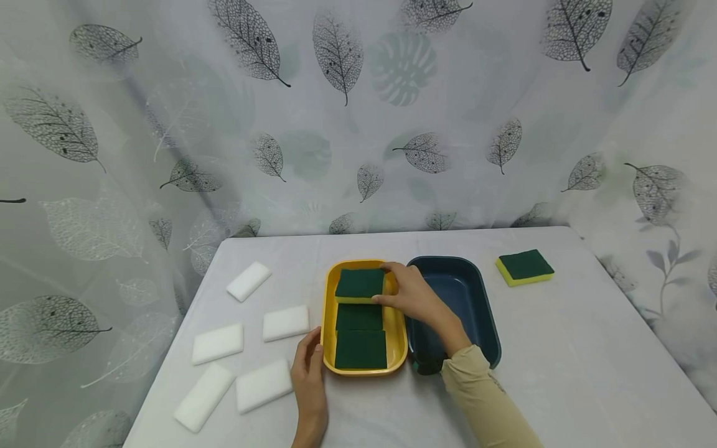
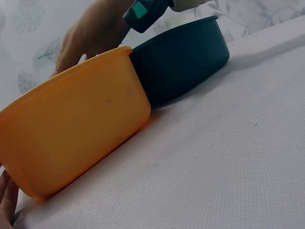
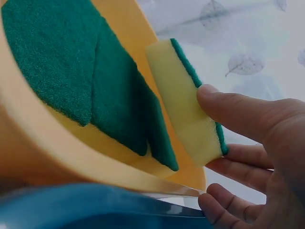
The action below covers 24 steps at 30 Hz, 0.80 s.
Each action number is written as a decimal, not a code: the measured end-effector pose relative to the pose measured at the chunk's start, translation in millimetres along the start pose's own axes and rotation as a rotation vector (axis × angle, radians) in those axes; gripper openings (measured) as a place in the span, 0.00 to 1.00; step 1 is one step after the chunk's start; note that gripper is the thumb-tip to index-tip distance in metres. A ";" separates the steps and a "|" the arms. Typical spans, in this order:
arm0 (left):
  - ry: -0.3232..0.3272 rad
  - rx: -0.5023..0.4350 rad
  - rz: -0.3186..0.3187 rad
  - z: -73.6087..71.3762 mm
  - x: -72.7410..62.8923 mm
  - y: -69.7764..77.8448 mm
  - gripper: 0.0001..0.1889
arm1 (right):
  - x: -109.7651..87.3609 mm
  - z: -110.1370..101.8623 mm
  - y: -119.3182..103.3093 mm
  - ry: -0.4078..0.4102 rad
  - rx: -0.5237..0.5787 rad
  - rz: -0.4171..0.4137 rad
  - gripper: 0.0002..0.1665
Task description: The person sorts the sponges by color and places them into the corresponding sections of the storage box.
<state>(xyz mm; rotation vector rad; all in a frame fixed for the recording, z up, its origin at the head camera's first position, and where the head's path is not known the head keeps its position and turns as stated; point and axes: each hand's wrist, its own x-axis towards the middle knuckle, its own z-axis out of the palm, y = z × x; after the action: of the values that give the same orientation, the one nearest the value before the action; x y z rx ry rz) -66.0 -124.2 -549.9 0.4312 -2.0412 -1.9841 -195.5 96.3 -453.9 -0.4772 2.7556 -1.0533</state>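
My right hand [image 1: 411, 292] pinches a green and yellow sponge [image 1: 360, 283] by its right end, over the far part of the yellow tub [image 1: 403, 348]. In the right wrist view the held sponge [image 3: 183, 102] is tilted, thumb on one side and fingers on the other. More sponges [image 3: 71, 62] lie inside the tub, green scouring side up. My left hand [image 1: 309, 379] rests against the tub's left wall, fingers touching it. The left wrist view shows the yellow tub's outer side [image 2: 81, 124] and just a bit of the left fingers [image 2: 8, 195].
A dark blue tub [image 1: 487, 311] stands right beside the yellow one, beneath my right forearm. Several white sponges [image 1: 217, 343] are spread over the left of the table [image 1: 588, 373]. One green and yellow sponge [image 1: 525, 267] lies at the far right. A leaf-patterned curtain [image 1: 347, 143] hangs behind.
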 end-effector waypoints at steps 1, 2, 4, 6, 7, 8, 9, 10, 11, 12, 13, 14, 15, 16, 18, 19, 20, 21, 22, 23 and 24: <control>0.001 -0.001 0.002 0.0 -0.1 0.0 0.18 | 0.5 0.4 -0.3 -0.004 -0.006 0.003 0.46; 0.001 -0.002 0.004 0.1 -0.2 0.2 0.18 | 0.9 0.6 -0.8 -0.010 -0.011 0.008 0.46; 0.001 -0.001 0.008 0.3 -0.2 0.4 0.18 | 1.8 1.1 -1.6 -0.019 -0.019 0.013 0.46; 0.003 -0.001 0.008 0.4 -0.3 0.6 0.19 | 2.8 1.5 -2.3 -0.021 -0.033 0.007 0.46; 0.002 0.000 0.007 0.5 -0.2 0.6 0.19 | 3.3 1.8 -2.4 -0.020 -0.042 0.001 0.46; 0.003 0.001 0.005 0.5 -0.2 0.6 0.19 | 3.8 1.9 -2.6 -0.018 -0.051 -0.006 0.46; 0.003 0.002 0.003 0.6 -0.1 0.6 0.19 | 4.4 2.3 -2.6 -0.016 -0.059 -0.013 0.46; 0.004 0.000 0.002 0.6 -0.1 0.5 0.19 | 4.9 2.5 -2.7 -0.014 -0.068 -0.020 0.45; 0.004 0.001 0.001 0.6 -0.1 0.5 0.19 | 5.4 2.9 -2.7 -0.012 -0.076 -0.028 0.44; 0.005 -0.001 0.000 0.5 -0.1 0.5 0.19 | 5.6 3.0 -3.1 -0.011 -0.079 -0.034 0.44; 0.006 0.000 -0.001 0.5 -0.1 0.5 0.19 | 5.8 3.2 -3.4 -0.011 -0.086 -0.040 0.42; 0.007 0.000 -0.001 0.4 -0.2 0.5 0.19 | 5.8 3.5 -4.0 -0.010 -0.093 -0.045 0.41; 0.008 -0.001 -0.001 0.3 -0.3 0.5 0.19 | 5.8 3.7 -4.6 -0.010 -0.098 -0.046 0.39; 0.008 -0.001 -0.001 0.2 -0.4 0.5 0.19 | 5.6 3.8 -5.5 -0.009 -0.104 -0.049 0.38; 0.008 0.000 -0.002 0.0 -0.4 0.5 0.19 | 5.2 4.0 -7.0 -0.010 -0.112 -0.048 0.35; 0.008 0.001 -0.003 -0.2 -0.4 0.5 0.19 | 5.3 4.3 -7.6 -0.010 -0.119 -0.047 0.34; 0.007 0.000 -0.005 -0.3 -0.4 0.4 0.19 | 5.2 4.5 -8.2 -0.010 -0.125 -0.044 0.34; 0.005 0.000 -0.007 -0.5 -0.3 0.4 0.19 | 5.3 4.6 -8.7 -0.010 -0.129 -0.043 0.34; 0.004 0.001 -0.009 -0.6 -0.2 0.3 0.19 | 5.4 4.8 -8.9 -0.010 -0.134 -0.042 0.34; 0.003 -0.001 -0.010 -0.8 -0.1 0.2 0.19 | 5.6 5.1 -9.1 -0.011 -0.138 -0.041 0.34; 0.003 -0.001 -0.011 -1.0 0.0 0.2 0.19 | 5.8 5.4 -9.2 -0.011 -0.145 -0.041 0.34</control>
<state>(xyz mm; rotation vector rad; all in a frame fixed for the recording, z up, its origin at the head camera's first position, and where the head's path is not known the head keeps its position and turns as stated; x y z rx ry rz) -65.6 -125.1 -549.7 0.4457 -2.0405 -1.9900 -197.4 84.5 -451.8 -0.5593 2.8366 -0.8603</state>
